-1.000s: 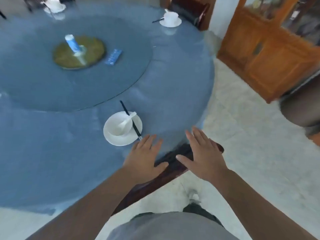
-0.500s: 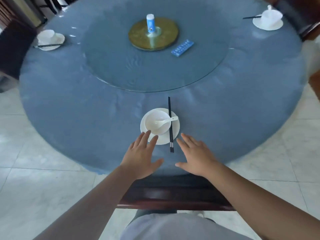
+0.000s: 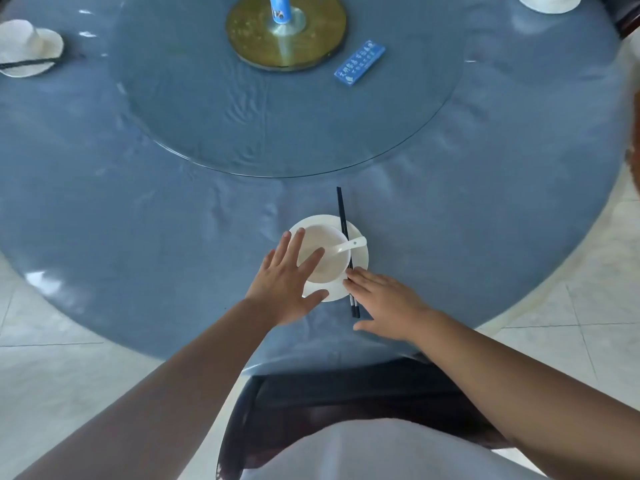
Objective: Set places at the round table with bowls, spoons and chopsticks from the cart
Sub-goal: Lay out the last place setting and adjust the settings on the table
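Observation:
A white bowl [image 3: 329,263] sits on a white saucer [image 3: 360,259] near the front edge of the round blue table [image 3: 138,237]. A white spoon [image 3: 349,244] lies in the bowl, handle to the right. Black chopsticks [image 3: 343,220] lie across the saucer's right side, pointing away from me. My left hand [image 3: 289,284] is spread flat over the left of the bowl and saucer, fingers apart. My right hand [image 3: 384,303] rests open with its fingertips touching the near part of the chopsticks.
A glass turntable [image 3: 242,116] fills the table's middle, with a brass disc [image 3: 311,43], a blue bottle [image 3: 278,10] and a blue card [image 3: 360,62]. Two other place settings, one at far left [image 3: 29,50] and one at far right [image 3: 550,1]. A dark wooden chair [image 3: 329,407] stands below my arms.
Both hands have moved forward from the table's edge onto the place setting: the left now lies over the bowl, the right touches the chopsticks. The view has drawn closer to the table.

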Action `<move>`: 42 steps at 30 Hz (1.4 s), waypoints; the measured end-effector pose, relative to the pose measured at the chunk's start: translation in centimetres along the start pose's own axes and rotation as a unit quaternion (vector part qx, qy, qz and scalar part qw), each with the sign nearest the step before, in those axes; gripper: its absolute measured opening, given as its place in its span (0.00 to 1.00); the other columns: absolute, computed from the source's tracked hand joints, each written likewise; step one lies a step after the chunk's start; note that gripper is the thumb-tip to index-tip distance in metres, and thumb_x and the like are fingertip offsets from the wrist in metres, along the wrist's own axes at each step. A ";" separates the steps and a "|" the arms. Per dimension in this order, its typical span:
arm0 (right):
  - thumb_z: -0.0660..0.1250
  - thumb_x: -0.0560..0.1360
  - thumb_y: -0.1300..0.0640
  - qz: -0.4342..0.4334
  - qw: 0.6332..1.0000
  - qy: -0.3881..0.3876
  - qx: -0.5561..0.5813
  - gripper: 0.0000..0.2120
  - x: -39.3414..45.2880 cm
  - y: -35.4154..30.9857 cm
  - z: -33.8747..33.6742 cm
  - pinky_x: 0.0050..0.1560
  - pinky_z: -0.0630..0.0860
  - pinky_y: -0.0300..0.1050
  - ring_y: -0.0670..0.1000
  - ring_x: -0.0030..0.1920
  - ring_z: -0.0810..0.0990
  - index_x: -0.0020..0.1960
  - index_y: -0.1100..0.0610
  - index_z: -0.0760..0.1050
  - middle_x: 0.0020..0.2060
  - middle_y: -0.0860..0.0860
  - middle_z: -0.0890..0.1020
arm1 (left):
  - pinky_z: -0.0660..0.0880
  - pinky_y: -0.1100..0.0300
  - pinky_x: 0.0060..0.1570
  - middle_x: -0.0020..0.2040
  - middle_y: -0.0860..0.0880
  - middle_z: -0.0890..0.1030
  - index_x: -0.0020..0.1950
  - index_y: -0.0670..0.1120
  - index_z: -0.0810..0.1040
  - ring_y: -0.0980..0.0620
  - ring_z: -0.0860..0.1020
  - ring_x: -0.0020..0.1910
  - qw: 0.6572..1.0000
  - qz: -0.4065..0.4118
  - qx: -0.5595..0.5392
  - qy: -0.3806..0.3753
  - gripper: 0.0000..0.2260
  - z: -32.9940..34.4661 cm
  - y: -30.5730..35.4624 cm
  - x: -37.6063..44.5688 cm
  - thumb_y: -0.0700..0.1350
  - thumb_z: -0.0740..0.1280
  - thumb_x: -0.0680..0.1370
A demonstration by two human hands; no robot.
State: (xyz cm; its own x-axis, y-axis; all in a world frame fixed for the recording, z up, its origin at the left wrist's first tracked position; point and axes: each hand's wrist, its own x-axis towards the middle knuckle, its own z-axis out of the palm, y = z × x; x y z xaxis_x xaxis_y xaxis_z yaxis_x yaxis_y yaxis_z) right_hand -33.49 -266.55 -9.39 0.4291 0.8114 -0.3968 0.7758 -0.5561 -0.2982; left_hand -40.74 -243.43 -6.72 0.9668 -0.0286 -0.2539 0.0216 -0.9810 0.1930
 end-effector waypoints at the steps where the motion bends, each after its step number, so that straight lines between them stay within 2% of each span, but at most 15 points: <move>1: 0.65 0.76 0.40 -0.003 1.000 0.001 0.002 0.41 0.1 0.1 0.0 0.75 0.48 0.47 0.50 0.79 0.47 0.79 0.56 0.51 0.80 0.51 0.49 | 0.55 0.42 0.74 0.80 0.44 0.41 0.78 0.57 0.55 0.41 0.43 0.78 1.000 0.002 -0.001 -0.004 0.35 0.2 -0.1 0.1 0.65 0.61 0.75; 8: 0.67 0.76 0.43 -0.021 1.000 0.021 0.005 0.37 0.4 0.1 -0.1 0.76 0.52 0.48 0.51 0.78 0.52 0.77 0.58 0.58 0.79 0.53 0.56 | 0.52 0.42 0.74 0.80 0.43 0.41 0.78 0.57 0.53 0.41 0.41 0.78 1.000 0.004 -0.013 -0.004 0.33 1.5 0.1 0.6 0.64 0.59 0.76; 12: 0.67 0.76 0.44 -0.031 0.999 0.029 -0.004 0.36 0.5 -0.1 -0.1 0.76 0.56 0.51 0.53 0.78 0.54 0.77 0.60 0.60 0.78 0.54 0.58 | 0.54 0.42 0.73 0.80 0.42 0.42 0.78 0.57 0.55 0.40 0.41 0.78 1.000 0.004 -0.017 0.006 0.30 1.7 0.1 0.4 0.64 0.53 0.78; 18: 0.67 0.75 0.42 -0.026 0.999 0.037 0.001 0.38 0.3 -0.1 -0.6 0.76 0.56 0.51 0.51 0.78 0.54 0.77 0.59 0.59 0.78 0.53 0.58 | 0.55 0.40 0.73 0.80 0.41 0.45 0.78 0.56 0.58 0.38 0.45 0.78 0.998 0.005 -0.050 0.026 0.28 1.2 0.4 0.3 0.62 0.53 0.78; 20: 0.72 0.73 0.44 -0.032 0.996 0.082 0.025 0.36 -0.5 -0.4 -1.2 0.72 0.65 0.55 0.54 0.76 0.62 0.74 0.62 0.66 0.75 0.56 0.65 | 0.53 0.41 0.73 0.80 0.43 0.44 0.78 0.54 0.56 0.40 0.44 0.79 0.996 -0.010 -0.075 0.039 0.31 1.1 0.3 0.2 0.63 0.55 0.77; 22: 0.77 0.69 0.48 -0.007 0.981 0.183 0.058 0.32 -1.3 -0.3 -1.5 0.65 0.74 0.58 0.57 0.69 0.73 0.67 0.63 0.74 0.68 0.58 0.74 | 0.51 0.44 0.74 0.80 0.44 0.44 0.79 0.52 0.52 0.43 0.44 0.79 0.992 -0.035 -0.109 0.047 0.36 1.1 0.0 0.4 0.64 0.59 0.76; 25: 0.76 0.71 0.51 0.096 0.947 0.268 0.150 0.27 -1.0 0.5 -3.0 0.64 0.72 0.54 0.56 0.67 0.74 0.67 0.59 0.75 0.68 0.56 0.75 | 0.52 0.47 0.74 0.80 0.46 0.44 0.79 0.52 0.47 0.45 0.44 0.79 0.988 -0.048 -0.140 0.037 0.42 1.0 -0.6 0.8 0.63 0.65 0.73; 27: 0.74 0.73 0.54 0.125 0.938 0.265 0.185 0.27 0.4 1.2 -4.3 0.66 0.69 0.54 0.58 0.70 0.71 0.69 0.59 0.72 0.71 0.57 0.72 | 0.54 0.47 0.75 0.80 0.46 0.46 0.79 0.53 0.45 0.46 0.46 0.79 0.988 -0.043 -0.145 0.026 0.45 0.8 -1.0 1.1 0.62 0.69 0.72; 30: 0.71 0.76 0.55 0.115 0.954 0.207 0.182 0.26 2.7 1.8 -6.2 0.65 0.71 0.54 0.59 0.69 0.72 0.71 0.59 0.70 0.71 0.59 0.71 | 0.56 0.47 0.75 0.80 0.47 0.49 0.80 0.51 0.45 0.48 0.49 0.79 0.986 -0.040 -0.158 0.021 0.47 0.6 -1.2 1.3 0.60 0.71 0.71; 32: 0.69 0.77 0.55 0.100 0.969 0.168 0.149 0.20 3.8 2.0 -6.7 0.58 0.76 0.53 0.60 0.62 0.77 0.67 0.58 0.74 0.65 0.58 0.78 | 0.57 0.48 0.75 0.80 0.48 0.51 0.80 0.50 0.46 0.49 0.51 0.79 0.985 -0.042 -0.164 0.026 0.48 0.6 -1.3 1.4 0.60 0.72 0.71; 33: 0.68 0.77 0.54 0.097 0.974 0.154 0.135 0.15 4.0 2.0 -6.8 0.52 0.77 0.53 0.61 0.56 0.79 0.62 0.57 0.77 0.58 0.56 0.82 | 0.57 0.48 0.75 0.80 0.48 0.52 0.80 0.49 0.46 0.49 0.51 0.78 0.985 -0.044 -0.165 0.027 0.48 0.5 -1.3 1.4 0.61 0.72 0.71; 35: 0.66 0.77 0.53 0.102 0.978 0.141 0.115 0.10 4.2 2.0 -6.8 0.42 0.76 0.53 0.60 0.45 0.80 0.56 0.56 0.79 0.45 0.53 0.83 | 0.57 0.48 0.75 0.80 0.49 0.52 0.80 0.49 0.46 0.49 0.52 0.78 0.985 -0.047 -0.167 0.027 0.48 0.5 -1.3 1.4 0.61 0.72 0.70; 36: 0.66 0.77 0.52 0.103 0.979 0.142 0.107 0.09 4.2 1.9 -6.7 0.40 0.75 0.52 0.59 0.43 0.79 0.54 0.55 0.79 0.42 0.53 0.83 | 0.57 0.48 0.75 0.80 0.49 0.52 0.80 0.49 0.46 0.49 0.52 0.78 0.984 -0.047 -0.167 0.028 0.48 0.5 -1.4 1.4 0.61 0.72 0.70; 39: 0.67 0.77 0.53 0.097 0.978 0.157 0.100 0.07 4.0 1.8 -6.5 0.35 0.69 0.48 0.59 0.39 0.78 0.51 0.56 0.79 0.38 0.54 0.82 | 0.58 0.49 0.74 0.80 0.49 0.52 0.80 0.49 0.47 0.49 0.52 0.78 0.984 -0.047 -0.169 0.031 0.49 0.6 -1.4 1.4 0.61 0.72 0.70; 42: 0.67 0.77 0.53 0.097 0.977 0.154 0.108 0.07 4.0 1.9 -6.5 0.34 0.66 0.46 0.58 0.39 0.78 0.51 0.55 0.79 0.36 0.52 0.80 | 0.57 0.49 0.75 0.80 0.49 0.51 0.80 0.49 0.46 0.50 0.52 0.78 0.984 -0.047 -0.171 0.031 0.49 0.7 -1.4 1.4 0.61 0.72 0.70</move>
State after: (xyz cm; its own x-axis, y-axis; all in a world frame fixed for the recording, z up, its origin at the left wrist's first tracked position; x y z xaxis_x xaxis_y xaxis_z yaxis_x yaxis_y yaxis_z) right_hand -27.30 -263.14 -5.87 0.7033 0.6841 -0.1933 0.5648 -0.7029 -0.4324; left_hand -39.60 -242.28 -8.02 0.9700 0.0819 -0.2289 0.1858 -0.8567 0.4812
